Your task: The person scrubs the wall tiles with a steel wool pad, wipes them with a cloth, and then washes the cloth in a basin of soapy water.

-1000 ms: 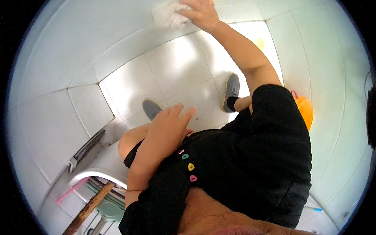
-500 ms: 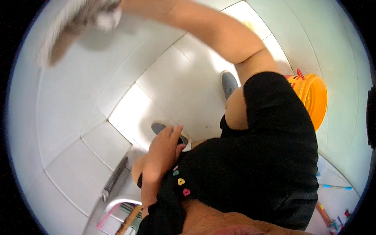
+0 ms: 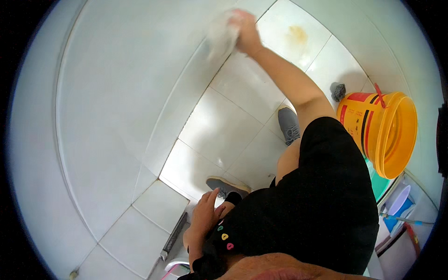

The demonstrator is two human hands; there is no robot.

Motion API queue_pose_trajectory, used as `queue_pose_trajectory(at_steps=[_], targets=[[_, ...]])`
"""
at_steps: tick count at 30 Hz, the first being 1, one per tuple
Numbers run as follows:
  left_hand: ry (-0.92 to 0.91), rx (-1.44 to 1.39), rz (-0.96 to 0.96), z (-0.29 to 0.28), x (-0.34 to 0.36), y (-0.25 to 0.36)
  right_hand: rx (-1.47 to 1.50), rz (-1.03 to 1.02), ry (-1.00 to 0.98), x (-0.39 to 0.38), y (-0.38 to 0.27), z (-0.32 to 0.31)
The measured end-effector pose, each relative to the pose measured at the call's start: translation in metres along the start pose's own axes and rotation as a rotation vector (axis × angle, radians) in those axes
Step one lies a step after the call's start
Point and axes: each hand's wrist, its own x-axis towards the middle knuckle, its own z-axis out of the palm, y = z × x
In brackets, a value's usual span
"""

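Note:
My right hand (image 3: 246,33) reaches out to the far wall at the top of the head view, closed on a whitish cloth (image 3: 221,38). Motion smears both the hand and the cloth, which lies against or close to the white tiled wall (image 3: 121,79). Low in the view, my left hand (image 3: 205,215) rests near my leg, fingers loosely stretched and nothing in them. Beneath it a grey shoe (image 3: 226,185) shows on the floor.
A yellow bucket (image 3: 371,123) with a red handle stands on the right. Beside it lies a dark grey scourer (image 3: 338,92). A yellowish stain (image 3: 297,35) marks the far floor tiles. Lower right, a lilac basin (image 3: 399,199) sits by a thin hose (image 3: 406,219).
My right hand with the cloth has swept from the upper left wall rightward, toward the wall's foot. The view has shifted, bringing more of the bucket and the scourer into sight.

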Motion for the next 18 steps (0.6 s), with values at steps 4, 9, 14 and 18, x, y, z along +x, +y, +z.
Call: queue_pose_trajectory(at_steps=[4, 9, 14, 18], targets=[[-0.073, 0.028, -0.044, -0.002, 0.014, -0.009, 0.364, 1.141, 0.051, -0.054, 0.139, 0.062], [-0.022, -0.039, -0.100, -0.013, 0.022, 0.003, 0.313, 1.236, 0.117, -0.077, 0.069, 0.112], [-0.018, -0.051, -0.065, -0.015, 0.029, 0.007, 0.716, 1.287, -0.209, -0.080, -0.037, 0.090], [-0.026, 0.015, -0.067, -0.019, 0.034, 0.027, 0.769, 1.234, -0.356, -0.091, -0.088, 0.093]])
